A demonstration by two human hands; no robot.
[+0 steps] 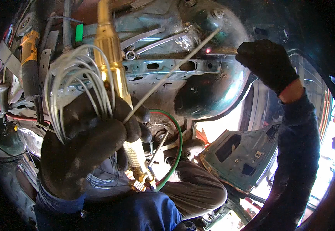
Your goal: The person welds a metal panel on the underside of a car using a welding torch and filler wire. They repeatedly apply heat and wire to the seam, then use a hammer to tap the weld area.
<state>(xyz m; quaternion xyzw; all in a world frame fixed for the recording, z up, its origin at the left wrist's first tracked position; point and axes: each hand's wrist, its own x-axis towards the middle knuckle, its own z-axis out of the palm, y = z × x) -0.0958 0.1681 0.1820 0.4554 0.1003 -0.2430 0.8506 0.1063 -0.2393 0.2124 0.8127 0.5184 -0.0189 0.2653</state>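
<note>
Grip of left hand curls round torch and wires; of right hand, I cannot tell.

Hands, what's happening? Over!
Left black-gloved hand: holding ridged brass torch, coiled silvery wire.
Right black-gloved hand: closed, near domed green metal panel.
Straight grey rod slants across view.

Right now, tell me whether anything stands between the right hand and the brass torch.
Yes, in this view: a thin rod slants across the gap between the right hand and the brass torch, which the left hand grips. Depth is unclear.
</note>
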